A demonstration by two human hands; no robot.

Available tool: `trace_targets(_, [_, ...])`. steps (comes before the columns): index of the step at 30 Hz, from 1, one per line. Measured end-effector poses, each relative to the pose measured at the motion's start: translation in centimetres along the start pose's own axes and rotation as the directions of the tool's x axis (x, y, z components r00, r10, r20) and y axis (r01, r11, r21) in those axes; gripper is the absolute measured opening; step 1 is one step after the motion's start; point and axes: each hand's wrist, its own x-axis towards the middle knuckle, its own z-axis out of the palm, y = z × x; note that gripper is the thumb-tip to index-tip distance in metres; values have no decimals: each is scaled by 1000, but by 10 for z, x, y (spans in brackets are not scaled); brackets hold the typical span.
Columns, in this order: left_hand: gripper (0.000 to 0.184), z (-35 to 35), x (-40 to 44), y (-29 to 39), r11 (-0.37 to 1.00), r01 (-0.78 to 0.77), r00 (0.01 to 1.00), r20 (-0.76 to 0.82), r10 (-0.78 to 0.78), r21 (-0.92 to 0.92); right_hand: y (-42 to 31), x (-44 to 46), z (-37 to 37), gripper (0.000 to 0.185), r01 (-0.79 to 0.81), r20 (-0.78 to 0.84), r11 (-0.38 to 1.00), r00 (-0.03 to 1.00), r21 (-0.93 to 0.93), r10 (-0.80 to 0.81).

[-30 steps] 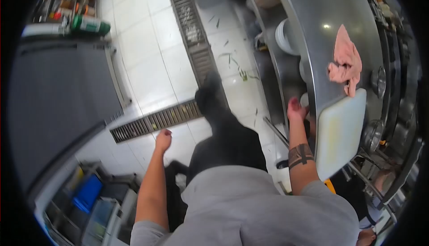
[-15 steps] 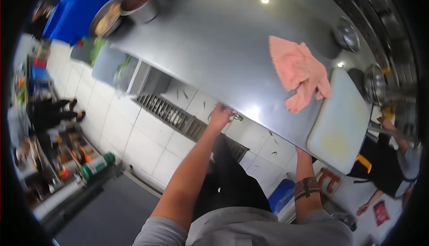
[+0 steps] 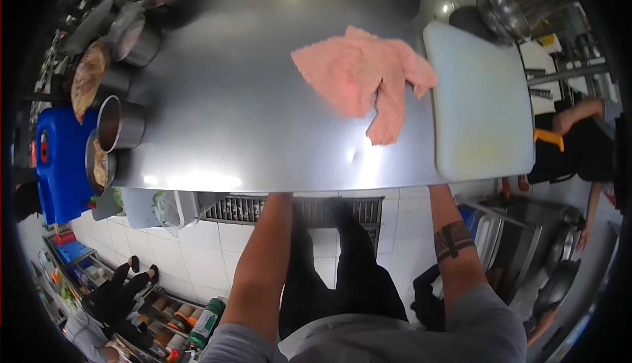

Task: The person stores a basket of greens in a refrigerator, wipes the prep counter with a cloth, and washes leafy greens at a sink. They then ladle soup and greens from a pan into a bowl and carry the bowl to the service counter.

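Note:
Both of my hands are hidden beneath the front edge of the steel table (image 3: 230, 99). My left forearm (image 3: 263, 251) reaches under it left of the middle, and my right forearm (image 3: 455, 234), with a dark band on it, farther right. What either hand holds or touches cannot be seen. On the tabletop lies a crumpled pink cloth (image 3: 355, 73), its right corner close to the white cutting board (image 3: 484, 99). The board lies flat near the right end, above my right forearm.
Steel pots (image 3: 125, 122) and a blue container (image 3: 62, 165) stand at the left. Metal bowls (image 3: 501, 10) sit at the back right. Below the table are a plastic bin (image 3: 143, 208) and a floor drain (image 3: 230, 209). Co-workers (image 3: 579, 139) stand at the right and lower left.
My left hand, earlier visible beside the table edge with green scraps at its fingers, has gone out of sight under the table. The view has turned level with the table.

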Motion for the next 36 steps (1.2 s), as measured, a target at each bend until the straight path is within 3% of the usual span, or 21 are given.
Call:
trace_targets(3, [35,-17,-17,-1,989,-30,1000,6,29,146,51,6,11,36,-25,29,999,999,27,24])
trace_targets(4, [34,-26,-30,4,965,-55,999,10,54,257,67,7,14,36,-28,33,999,999,39,26])
trace_targets(5, [34,-38,-47,11,855,-119,993,50,108,505,80,5,14,35,-32,35,998,999,48,31])
trace_targets(6, [33,-54,-64,19,498,-238,969,168,181,834,91,2,15,35,-41,32,998,999,51,40])
trace_targets(7, [32,-66,-82,29,178,-312,938,271,218,933,99,-2,13,35,-45,24,998,999,53,43])
trace_targets(8, [31,-68,-100,44,231,-250,959,209,190,940,107,-5,14,35,-48,22,997,999,56,47])
trace_targets(9, [25,-56,-123,66,659,-38,990,-63,129,751,114,-6,13,35,-50,24,997,999,57,49])
trace_targets(10, [21,-47,-148,83,925,142,961,-272,-44,353,118,-7,13,35,-52,22,997,998,63,51])
trace_targets(11, [22,-72,-162,75,948,60,978,-210,8,313,122,-8,14,35,-48,26,997,999,61,47])
trace_targets(14, [20,-123,-230,105,830,276,954,-246,-174,484,118,-9,19,35,-42,34,998,999,52,40])
trace_targets(19, [29,-168,-312,155,802,357,932,-240,-272,479,96,-15,32,35,-26,54,999,998,37,24])
trace_targets(22, [36,-142,-326,196,944,293,938,-238,-253,153,94,-16,45,34,-35,75,998,997,49,31])
trace_targets(28, [30,-35,-232,280,989,-16,978,-204,46,145,109,-18,49,34,-52,188,994,981,93,34])
trace_targets(29, [29,-22,-202,289,987,-77,979,-178,102,142,109,-29,35,34,8,207,1000,978,18,-12])
trace_targets(30, [27,-11,-171,300,986,-100,981,-153,120,135,101,-53,31,34,155,107,892,987,-426,-120])
trace_targets(31, [25,-2,-143,311,984,-124,981,-131,141,127,103,-94,12,35,209,58,583,962,-785,-267])
trace_targets(32, [25,8,-119,324,987,-127,983,-121,138,101,104,-140,3,38,175,33,516,962,-839,-271])
trace_targets(33, [24,15,-101,333,988,-131,984,-112,139,77,85,-186,14,42,-68,-204,707,973,-704,-110])
trace_targets(34, [24,15,-86,334,986,-157,981,-103,163,64,82,-221,10,46,-50,-216,910,975,-412,-44])
trace_targets(35, [23,15,-68,336,986,-163,980,-115,165,23,59,-271,27,46,-141,-248,805,969,-576,-7])
trace_targets(36, [22,16,-52,342,986,-167,979,-125,164,-15,55,-302,21,44,-96,-210,834,977,-543,-25])
